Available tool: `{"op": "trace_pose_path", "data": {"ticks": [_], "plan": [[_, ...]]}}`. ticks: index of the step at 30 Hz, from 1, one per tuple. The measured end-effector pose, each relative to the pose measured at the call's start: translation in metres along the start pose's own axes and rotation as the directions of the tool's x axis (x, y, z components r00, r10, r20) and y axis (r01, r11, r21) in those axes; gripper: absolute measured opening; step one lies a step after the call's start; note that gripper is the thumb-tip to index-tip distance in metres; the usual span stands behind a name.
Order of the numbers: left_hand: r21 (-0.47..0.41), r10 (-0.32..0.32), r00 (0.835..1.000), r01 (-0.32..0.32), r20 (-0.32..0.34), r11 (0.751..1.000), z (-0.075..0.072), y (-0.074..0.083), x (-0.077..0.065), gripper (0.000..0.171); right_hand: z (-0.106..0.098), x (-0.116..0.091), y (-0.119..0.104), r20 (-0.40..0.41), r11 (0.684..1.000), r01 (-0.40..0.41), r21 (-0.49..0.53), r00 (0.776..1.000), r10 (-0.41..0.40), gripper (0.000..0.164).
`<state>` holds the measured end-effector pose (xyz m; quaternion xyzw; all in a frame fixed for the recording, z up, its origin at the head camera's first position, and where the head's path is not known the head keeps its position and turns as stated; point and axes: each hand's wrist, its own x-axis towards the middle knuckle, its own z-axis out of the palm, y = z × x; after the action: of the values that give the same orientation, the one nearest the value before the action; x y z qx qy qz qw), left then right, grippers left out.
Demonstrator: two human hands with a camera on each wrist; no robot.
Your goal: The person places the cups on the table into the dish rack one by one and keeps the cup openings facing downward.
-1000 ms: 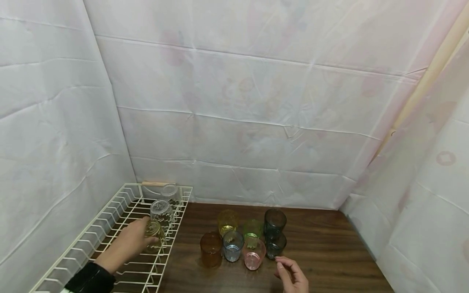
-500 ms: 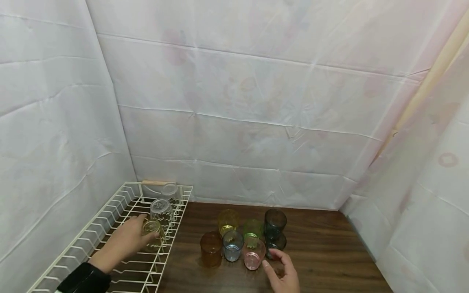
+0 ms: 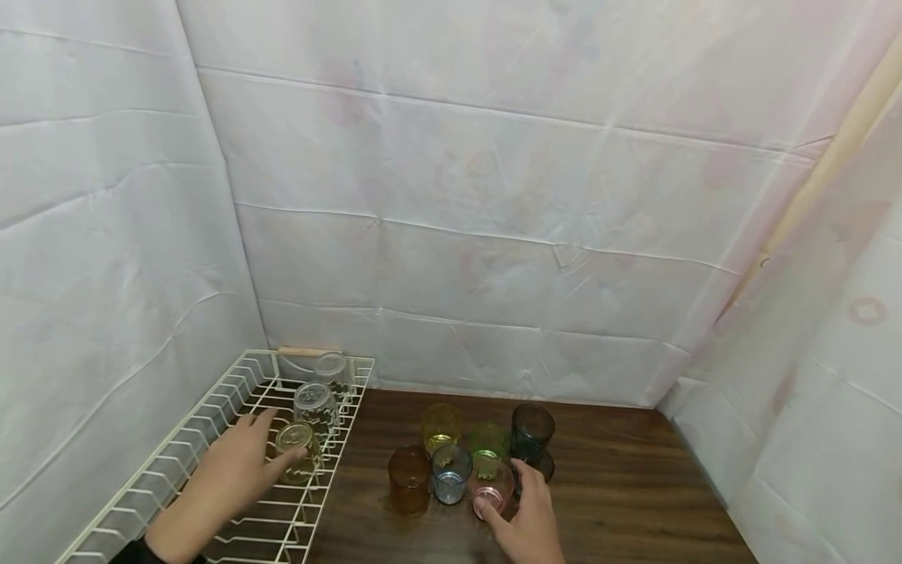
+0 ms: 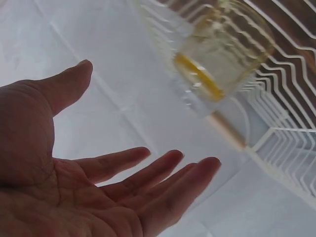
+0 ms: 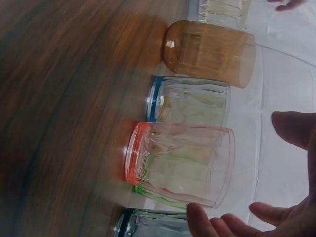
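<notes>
Beside the pink glass (image 5: 180, 163), the right hand (image 3: 527, 515) spreads empty fingers; left of it, the left hand (image 3: 232, 464) spreads empty fingers near an upturned yellow glass (image 3: 297, 448).

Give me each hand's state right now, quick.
Left hand: open, holding nothing, beside the upturned yellow glass.
Right hand: open at the pink glass, not gripping it; whether a fingertip touches can't be told.

Tight quarters for the right hand (image 3: 524, 513): blue glass (image 3: 451, 476) left of the pink glass (image 5: 180, 163), green glass (image 3: 488, 440) behind, dark glass (image 5: 153, 224) crowding the right! Farther right, the tabletop (image 3: 627, 486) offers a wide lane. On the wire rack (image 3: 271, 502), clear glasses (image 3: 315, 406) block behind the yellow-tinted glass (image 3: 299, 448).
</notes>
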<state>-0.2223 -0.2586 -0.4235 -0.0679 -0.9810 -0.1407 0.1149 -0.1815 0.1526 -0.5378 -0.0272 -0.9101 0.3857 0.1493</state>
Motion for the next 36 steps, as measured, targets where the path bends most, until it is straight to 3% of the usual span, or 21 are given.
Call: {"op": "trace_pose_path", "data": {"ticks": [6,13,18,22,29,36], "plan": [[-0.015,0.012,0.999,-0.012,-0.04,1.0,-0.009,0.02,-0.021,0.093,0.01,0.004,0.002,-0.014,0.997,0.003,-0.072,1.0,-0.004,0.088],[-0.021,-0.002,1.0,0.003,0.022,1.0,-0.008,0.039,-0.044,0.098,0.018,0.007,-0.001,-0.037,0.989,0.012,-0.146,0.999,-0.018,0.087],[-0.046,0.002,1.0,-0.001,0.026,0.999,-0.005,0.048,-0.054,0.096,0.022,0.01,-0.003,-0.011,0.983,0.01,-0.185,1.0,-0.013,0.088],[-0.052,0.0,0.999,0.002,0.039,0.999,0.0,0.051,-0.057,0.099,0.025,0.013,-0.003,0.01,0.977,0.023,-0.21,1.0,-0.022,0.089],[-0.042,-0.034,0.988,0.041,0.154,0.998,0.011,0.053,-0.056,0.103,0.03,0.017,-0.003,0.023,0.964,0.041,-0.263,0.999,-0.036,0.087],[-0.049,-0.043,0.983,0.052,0.178,0.997,0.022,0.053,-0.055,0.1,0.029,0.021,-0.005,0.051,0.962,0.034,-0.27,0.998,-0.021,0.082]]}}
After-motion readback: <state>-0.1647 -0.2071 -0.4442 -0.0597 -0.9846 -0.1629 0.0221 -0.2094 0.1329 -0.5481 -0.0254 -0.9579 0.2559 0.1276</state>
